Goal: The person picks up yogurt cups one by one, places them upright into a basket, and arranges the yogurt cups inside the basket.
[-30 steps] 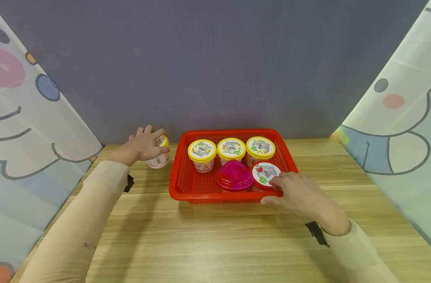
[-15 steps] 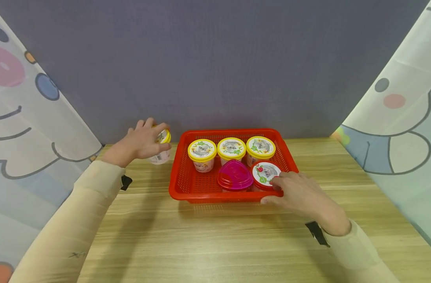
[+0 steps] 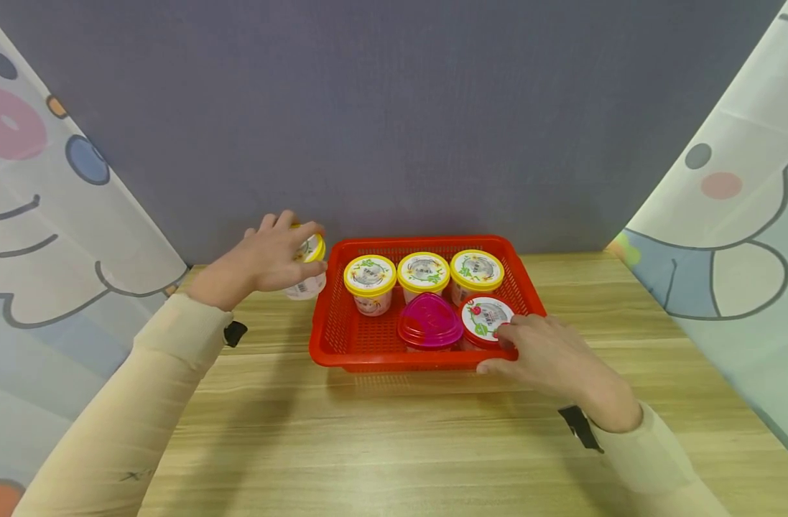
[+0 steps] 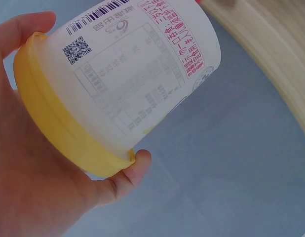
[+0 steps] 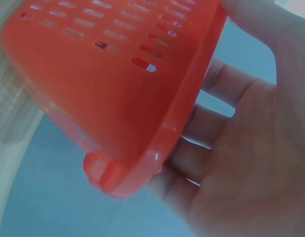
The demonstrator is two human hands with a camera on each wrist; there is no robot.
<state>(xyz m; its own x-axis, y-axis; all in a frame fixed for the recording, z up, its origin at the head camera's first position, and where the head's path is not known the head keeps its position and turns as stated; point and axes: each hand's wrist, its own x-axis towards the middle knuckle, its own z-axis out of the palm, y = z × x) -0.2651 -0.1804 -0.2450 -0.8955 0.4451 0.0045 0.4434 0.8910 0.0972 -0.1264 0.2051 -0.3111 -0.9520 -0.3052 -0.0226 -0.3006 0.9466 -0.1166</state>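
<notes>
My left hand (image 3: 267,258) grips a white paper tub (image 3: 307,289) by its yellow lid, just outside the left end of a red plastic basket (image 3: 322,348). In the left wrist view, thumb and fingers clasp the lid's edge, and the tub's printed side (image 4: 133,69) with barcode faces the camera. My right hand (image 3: 549,355) holds the basket's front right corner, its fingers over the rim (image 5: 177,113) and the thumb on the outer side. Beside those fingers, inside the basket, is a red-lidded tub (image 3: 484,318).
Three yellow-lidded tubs (image 3: 423,271) stand along the basket's back. A container with a magenta, rounded-triangle lid (image 3: 429,321) sits at the front, left of the red-lidded tub. The basket rests on a wooden table (image 3: 394,445) against a grey panel (image 3: 394,129).
My left hand has lifted the yellow-lidded tub and carried it to the right, up to the basket's left side. The right hand and the basket have stayed in place.
</notes>
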